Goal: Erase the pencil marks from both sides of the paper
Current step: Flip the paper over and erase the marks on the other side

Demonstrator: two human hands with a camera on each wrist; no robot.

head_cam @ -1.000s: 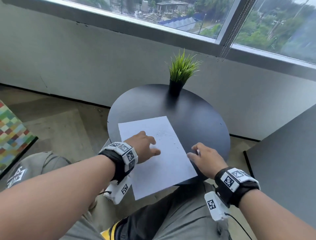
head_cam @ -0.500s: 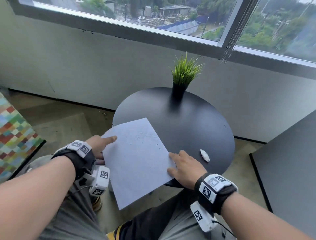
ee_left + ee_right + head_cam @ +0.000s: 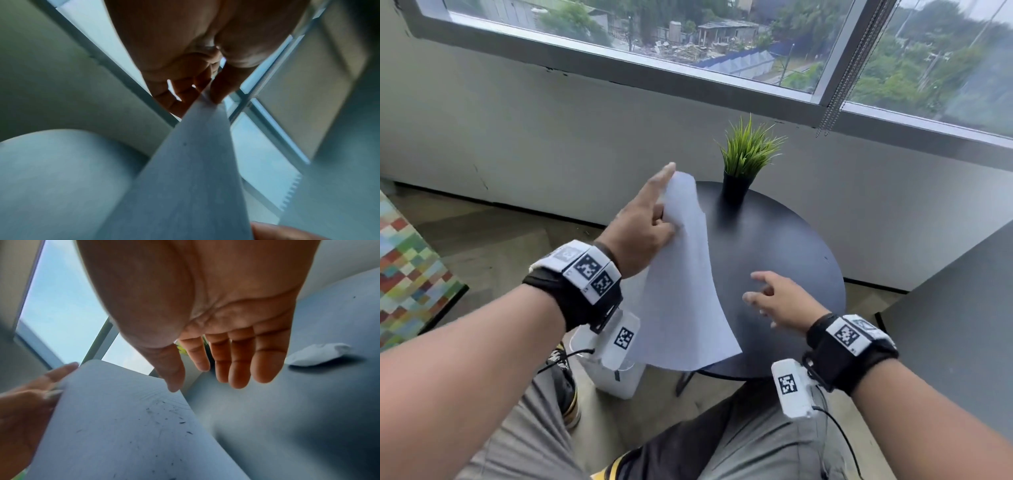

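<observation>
Pinching lifted paper (image 3: 681,274) left hand (image 3: 638,229), right hand (image 3: 780,301) spread empty, eraser (image 3: 318,354) only in right-wrist view

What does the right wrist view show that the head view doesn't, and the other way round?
Only the right wrist view shows the white eraser lying on the table, and dark flecks on the paper. Only the head view shows the potted plant whole, the window and both wristbands. Both show the left hand holding the paper up and the open right hand over the table.
</observation>
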